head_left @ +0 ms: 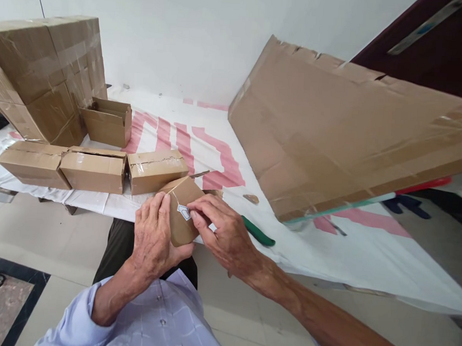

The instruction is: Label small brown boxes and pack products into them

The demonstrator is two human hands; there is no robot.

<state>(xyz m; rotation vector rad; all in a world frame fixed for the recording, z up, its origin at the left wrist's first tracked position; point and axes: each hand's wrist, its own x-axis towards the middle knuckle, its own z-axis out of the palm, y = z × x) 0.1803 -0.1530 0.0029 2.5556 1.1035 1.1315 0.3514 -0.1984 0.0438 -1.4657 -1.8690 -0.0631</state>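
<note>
Pale-blue shirt sleeve point(80, 315) lowest, I see the left hand point(154, 233) closed round the small brown cardboard box point(181, 230), steadying it tilted for the right hand point(223, 234), whose fingertips point(193, 216) pinch a small white label point(183, 212) on that box's face; green-handled tool point(259, 234) just right, taped brown cartons point(94, 171) behind-left.

Matt brown cardboard box point(182, 212), glossy tape.

The desk point(365, 262) is spread with a white sheet point(160, 112) bearing large red letters. At its left stand a big taped carton point(42, 75) and an open small box point(108, 120), with three taped boxes point(94, 170) in a row along the near edge. A broad flattened cardboard sheet point(334, 132) rests tilted over the right side. Near it lie a cardboard scrap point(251, 198) and a green handle point(258, 232), which is just beside the right hand point(228, 235).
</note>
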